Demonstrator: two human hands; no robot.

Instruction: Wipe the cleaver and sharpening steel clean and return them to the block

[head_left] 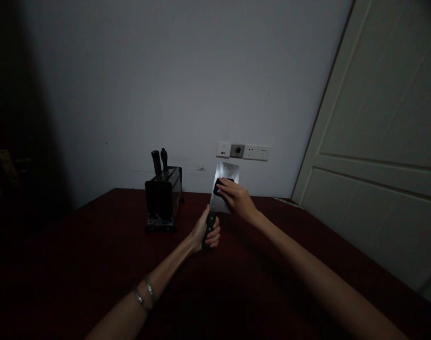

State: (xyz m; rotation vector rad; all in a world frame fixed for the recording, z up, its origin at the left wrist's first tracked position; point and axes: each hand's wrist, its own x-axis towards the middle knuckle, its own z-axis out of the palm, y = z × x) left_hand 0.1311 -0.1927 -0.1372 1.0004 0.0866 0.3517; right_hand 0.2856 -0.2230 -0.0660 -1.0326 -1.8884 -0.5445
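Observation:
My left hand (205, 231) is closed round the dark handle of a cleaver (226, 171), holding it upright above the dark red table (95, 245). The broad steel blade points up and faces me. My right hand (236, 196) presses a small black pad (219, 183) flat against the blade's face, fingers curled over it. A black knife block (164, 198) stands on the table to the left of the cleaver, with two dark handles (159, 162) sticking out of its top.
A pale wall runs behind the table, with a strip of white sockets (243, 151) just above the cleaver. A white panelled door (381, 156) stands at the right. The left side of the view is in deep shadow.

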